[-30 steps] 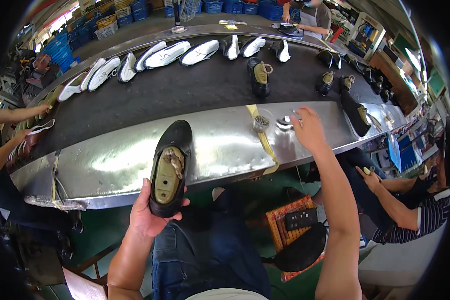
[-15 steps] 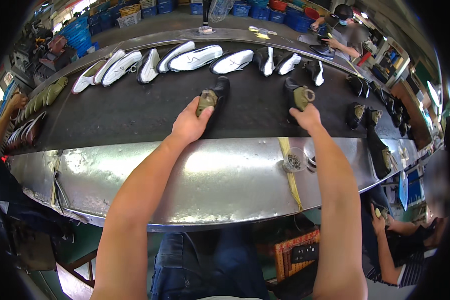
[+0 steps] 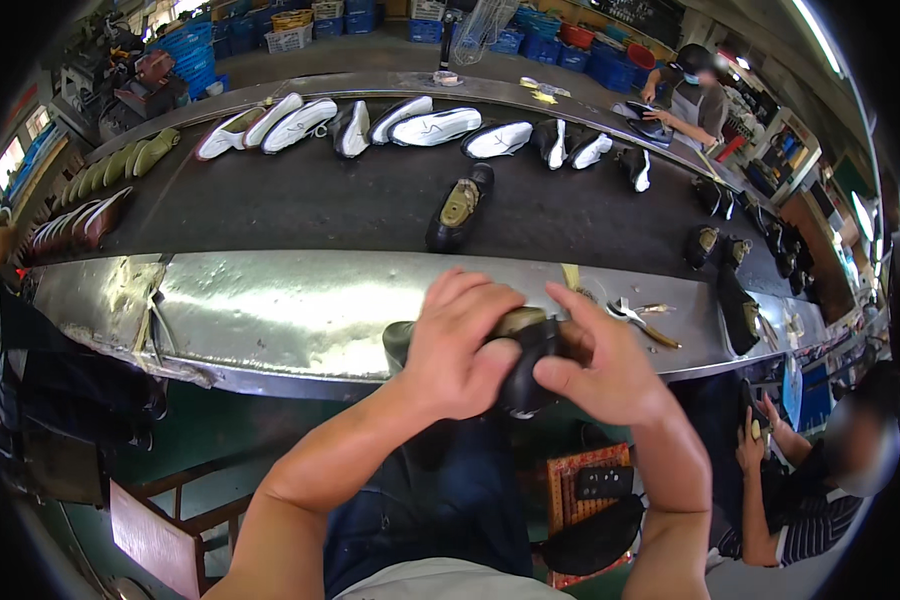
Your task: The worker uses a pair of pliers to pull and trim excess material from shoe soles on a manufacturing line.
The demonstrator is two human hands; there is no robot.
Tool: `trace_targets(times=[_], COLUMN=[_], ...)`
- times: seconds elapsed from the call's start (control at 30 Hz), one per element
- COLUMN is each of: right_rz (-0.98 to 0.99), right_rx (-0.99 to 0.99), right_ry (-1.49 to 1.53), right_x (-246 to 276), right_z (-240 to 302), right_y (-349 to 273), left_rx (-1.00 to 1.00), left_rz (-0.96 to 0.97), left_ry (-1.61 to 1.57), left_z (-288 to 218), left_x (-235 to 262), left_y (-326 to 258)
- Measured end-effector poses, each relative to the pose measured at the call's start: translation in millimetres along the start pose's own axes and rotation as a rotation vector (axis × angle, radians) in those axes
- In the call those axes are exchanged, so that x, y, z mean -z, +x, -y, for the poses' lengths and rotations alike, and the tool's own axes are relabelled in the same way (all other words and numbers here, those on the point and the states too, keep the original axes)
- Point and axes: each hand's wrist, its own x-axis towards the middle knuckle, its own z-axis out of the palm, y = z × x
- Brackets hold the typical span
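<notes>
Hands have come back toward the wearer since the prev. frame: each was out on a shoe on the dark belt (image 3: 300,210), now L hand (image 3: 462,345) and R hand (image 3: 610,360) meet over the near edge of the metal ledge (image 3: 270,300). One black shoe (image 3: 528,375) is w/ them; its mate (image 3: 458,213) sits beyond the ledge, on the belt, w/ no hand on it.

Head view (only one): held shoe is at the ledge's near edge, between the hands, partly hidden & a bit blurred. Olive insert (image 3: 521,320) shows at its opening. Dark rounded bit (image 3: 398,345) pokes out L of the L hand, over the ledge; prob. same shoe's toe, can't confirm.

Progress, judging from this: mid-job. Mate looks parked, similar insert (image 3: 461,198) in it; held one's getting the attention, insert still in place, so work on it looks unfinished. Pliers-like tool (image 3: 650,327) lies on the ledge, R of the R hand, not in use.

Pose: forearms (image 3: 335,445) come up from below the ledge, elbows out, wrists turned in. L hand's closed over the shoe, back of hand up, thumb bent on the near side. R hand's half-curled opposite, index stretched fwd, thumb by the shoe; firm grip or mere contact, can't tell.
</notes>
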Motion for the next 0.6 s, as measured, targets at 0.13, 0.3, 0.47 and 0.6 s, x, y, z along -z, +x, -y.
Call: trace_targets(times=[0.13, 0.3, 0.47, 0.6], right_rz=[0.126, 0.186, 0.253, -0.052], right_rx=[0.279, 0.669, 0.698, 0.606], right_ry=[-0.318, -0.409, -0.36, -0.225], right_x=[-41, -82, -98, -127], right_z=[-5, -9, -16, -36], right_y=[-9, -13, -18, -42], left_rx=[-0.029, 0.058, 0.092, 0.164], left_rz=[-0.16, -0.004, -0.065, -0.088], left_ry=[0.012, -0.106, -0.213, -0.308], left_z=[-19, -37, -40, -44], left_x=[28, 59, 57, 50], left_y=[-34, -55, -67, -63])
